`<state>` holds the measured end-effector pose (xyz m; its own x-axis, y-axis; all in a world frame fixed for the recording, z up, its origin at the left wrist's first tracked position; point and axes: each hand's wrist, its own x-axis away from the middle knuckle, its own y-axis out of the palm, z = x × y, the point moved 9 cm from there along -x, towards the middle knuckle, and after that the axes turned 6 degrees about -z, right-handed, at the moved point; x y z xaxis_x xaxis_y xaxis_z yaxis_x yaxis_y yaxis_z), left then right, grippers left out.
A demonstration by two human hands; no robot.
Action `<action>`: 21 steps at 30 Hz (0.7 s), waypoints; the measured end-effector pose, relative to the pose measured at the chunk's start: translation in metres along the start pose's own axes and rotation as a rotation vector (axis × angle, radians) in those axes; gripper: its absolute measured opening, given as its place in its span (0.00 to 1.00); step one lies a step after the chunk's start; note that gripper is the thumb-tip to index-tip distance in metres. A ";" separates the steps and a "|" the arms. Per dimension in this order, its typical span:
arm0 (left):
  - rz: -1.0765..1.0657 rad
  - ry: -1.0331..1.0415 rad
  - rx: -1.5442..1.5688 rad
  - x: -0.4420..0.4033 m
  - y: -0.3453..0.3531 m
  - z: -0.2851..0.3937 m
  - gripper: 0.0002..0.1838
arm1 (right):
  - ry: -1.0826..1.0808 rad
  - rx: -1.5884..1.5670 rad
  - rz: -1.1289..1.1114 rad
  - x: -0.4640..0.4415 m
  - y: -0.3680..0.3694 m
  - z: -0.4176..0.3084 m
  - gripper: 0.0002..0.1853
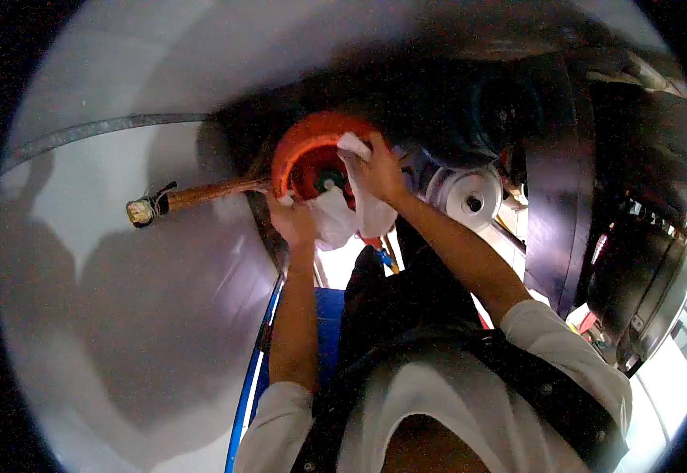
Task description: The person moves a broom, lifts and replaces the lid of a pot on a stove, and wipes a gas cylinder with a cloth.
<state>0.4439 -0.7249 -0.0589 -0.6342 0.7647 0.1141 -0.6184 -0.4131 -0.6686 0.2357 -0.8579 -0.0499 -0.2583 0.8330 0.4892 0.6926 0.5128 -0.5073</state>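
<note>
A round orange-red bucket [290, 147] is in front of me, its open mouth facing up at me. A thin, crumpled white plastic bag [336, 219] hangs over its near side and partly into it. My left hand [293, 225] is closed on the bag's edge at the bucket's lower left rim. At the right rim my right hand [380, 172] grips another part of the bag, with a white fold sticking out past the fingers. Something dark green [328, 180] shows inside the bucket, too dim to name.
Left of the bucket, a straw broom [202, 193] leans by the white wall [154, 315]. A shiny round metal piece [469, 199] lies to the right, near a dark panel [556, 189]. Below my left forearm is a blue surface [328, 315]. The back is dark.
</note>
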 end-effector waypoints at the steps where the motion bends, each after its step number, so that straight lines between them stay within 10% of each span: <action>1: -0.014 -0.080 -0.028 -0.007 -0.001 -0.009 0.20 | 0.000 -0.027 0.006 -0.011 0.007 0.000 0.32; 9: 0.067 -0.032 0.007 -0.091 -0.009 -0.001 0.12 | 0.019 -0.085 0.073 -0.064 0.005 -0.045 0.29; 17: 0.001 -0.097 0.273 0.025 0.013 -0.099 0.28 | -0.216 -0.152 0.128 0.028 0.019 0.009 0.32; 21: 0.000 -0.020 -0.076 -0.044 0.004 -0.037 0.22 | 0.070 -0.097 0.027 -0.029 0.015 0.000 0.35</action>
<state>0.4863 -0.7422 -0.0938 -0.6439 0.7542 0.1288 -0.5821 -0.3737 -0.7221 0.2535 -0.8741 -0.0720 -0.1937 0.8279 0.5264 0.7612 0.4653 -0.4517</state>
